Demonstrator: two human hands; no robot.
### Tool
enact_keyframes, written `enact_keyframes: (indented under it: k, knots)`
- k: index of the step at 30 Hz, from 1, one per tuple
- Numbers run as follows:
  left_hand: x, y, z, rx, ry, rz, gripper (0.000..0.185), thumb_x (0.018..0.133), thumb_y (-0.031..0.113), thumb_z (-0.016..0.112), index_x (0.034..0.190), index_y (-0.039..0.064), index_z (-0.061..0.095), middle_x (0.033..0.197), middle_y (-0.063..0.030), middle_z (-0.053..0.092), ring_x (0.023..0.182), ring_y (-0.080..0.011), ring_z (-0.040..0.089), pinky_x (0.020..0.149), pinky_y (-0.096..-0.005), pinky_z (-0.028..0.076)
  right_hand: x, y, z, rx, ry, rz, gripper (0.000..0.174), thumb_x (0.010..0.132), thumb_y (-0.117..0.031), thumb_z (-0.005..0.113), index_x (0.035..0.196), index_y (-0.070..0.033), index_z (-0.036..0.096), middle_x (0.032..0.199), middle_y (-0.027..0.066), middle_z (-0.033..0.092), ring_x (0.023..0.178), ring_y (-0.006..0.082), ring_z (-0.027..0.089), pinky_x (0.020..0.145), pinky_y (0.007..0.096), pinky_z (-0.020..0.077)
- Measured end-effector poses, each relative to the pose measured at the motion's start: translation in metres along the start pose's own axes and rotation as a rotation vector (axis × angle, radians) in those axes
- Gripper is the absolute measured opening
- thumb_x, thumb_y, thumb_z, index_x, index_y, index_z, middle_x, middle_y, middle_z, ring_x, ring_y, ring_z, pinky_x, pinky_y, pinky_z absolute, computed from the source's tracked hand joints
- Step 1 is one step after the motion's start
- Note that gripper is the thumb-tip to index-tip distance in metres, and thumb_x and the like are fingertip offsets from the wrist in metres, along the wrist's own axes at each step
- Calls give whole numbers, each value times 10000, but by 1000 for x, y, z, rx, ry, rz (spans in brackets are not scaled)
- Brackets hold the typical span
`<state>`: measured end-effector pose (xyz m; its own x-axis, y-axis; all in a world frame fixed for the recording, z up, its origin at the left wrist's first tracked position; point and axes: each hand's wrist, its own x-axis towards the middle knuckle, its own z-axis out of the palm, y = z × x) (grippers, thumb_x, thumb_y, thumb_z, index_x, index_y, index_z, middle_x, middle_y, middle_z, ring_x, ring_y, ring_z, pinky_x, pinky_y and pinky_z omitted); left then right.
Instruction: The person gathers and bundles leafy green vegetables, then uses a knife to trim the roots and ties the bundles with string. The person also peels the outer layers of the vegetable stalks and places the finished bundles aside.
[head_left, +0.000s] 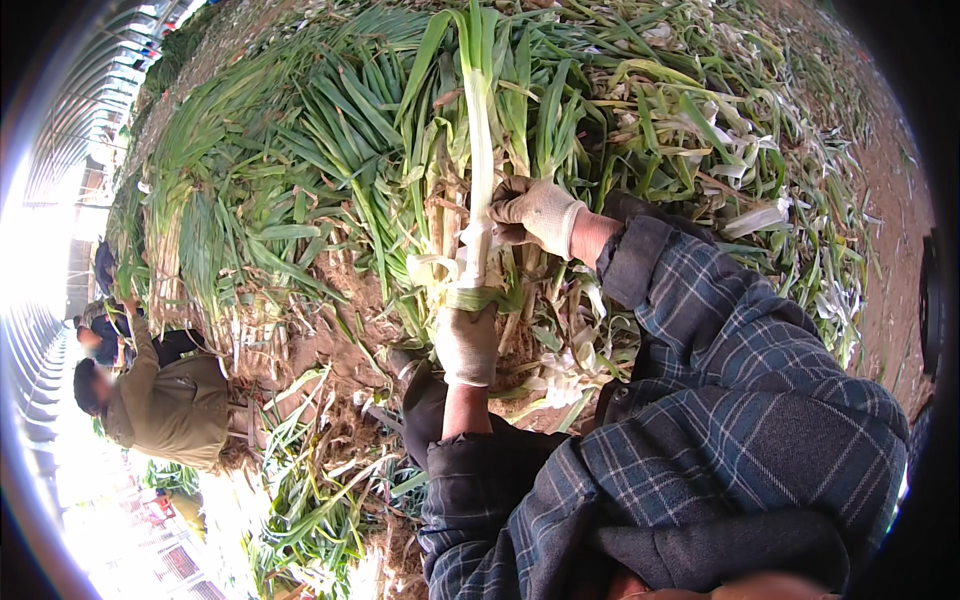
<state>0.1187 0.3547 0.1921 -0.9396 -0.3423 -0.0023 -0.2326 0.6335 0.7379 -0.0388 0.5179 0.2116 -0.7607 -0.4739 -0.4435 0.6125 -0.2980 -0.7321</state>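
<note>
A large scallion stalk (478, 157) stands in front of me, its pale shaft bare and its green leaves pointing away. My left hand (466, 341), in a white knit glove with a dark palm, is closed around its lower end. Loosened outer leaf sheaths (431, 266) hang folded about the shaft just above that hand. My right hand (536, 217), gloved the same way, has its thumb and fingers bent together against the side of the shaft, at a pale sheath. Whether a strip is pinched there is hard to see. Beneath lie unpeeled scallions (444, 217) with brown, dry skins.
Heaped green scallions (300, 142) spread to the left and ahead. Stripped leaves and skins (712, 150) cover the ground at right, beside bare soil (889, 202). A person in an olive coat (172, 409) bends at the left, with others behind, beneath a hooped greenhouse frame (82, 97).
</note>
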Motion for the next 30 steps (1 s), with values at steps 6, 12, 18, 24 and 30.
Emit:
enact_keyframes:
  k: [6, 12, 18, 24, 30]
  knots:
    - [-1, 6, 2, 8, -5, -43, 314, 815, 189, 791, 1086, 62, 700, 926, -177, 728, 825, -329, 717, 745, -388, 539, 0, -4, 9, -65, 77, -74, 154, 921, -114, 715, 1003, -56, 599, 807, -9, 620, 717, 137, 652, 684, 320, 622]
    - [3, 3, 5, -192, 69, -8, 256, 808, 107, 778, 1045, 36, 713, 822, -137, 724, 687, -264, 684, 668, -365, 527, -18, -5, 11, -959, -381, -22, 136, 888, -144, 681, 981, -48, 657, 865, 59, 699, 710, 169, 668, 628, 306, 550]
    - [3, 4, 2, -589, -10, -196, 179, 810, 10, 736, 989, 9, 728, 747, -18, 684, 646, -81, 553, 610, -270, 473, -18, -22, 5, -1718, -238, 74, 259, 894, -91, 634, 1150, -64, 659, 996, 104, 713, 918, 248, 676, 853, 379, 543]
    - [1, 1, 10, -325, -27, -132, 210, 805, 85, 769, 993, 7, 713, 800, -115, 719, 689, -231, 654, 681, -362, 517, -6, -12, 14, -691, -88, -193, 335, 938, -255, 711, 1145, -22, 587, 811, 36, 665, 588, 112, 624, 465, 268, 548]
    - [-1, 2, 7, 44, 23, -57, 307, 809, 218, 763, 1055, 48, 693, 856, -221, 684, 799, -409, 664, 734, -467, 530, -18, 1, 29, -553, 59, -132, 241, 955, -186, 671, 1083, 5, 600, 653, 46, 622, 476, 139, 573, 355, 308, 457]
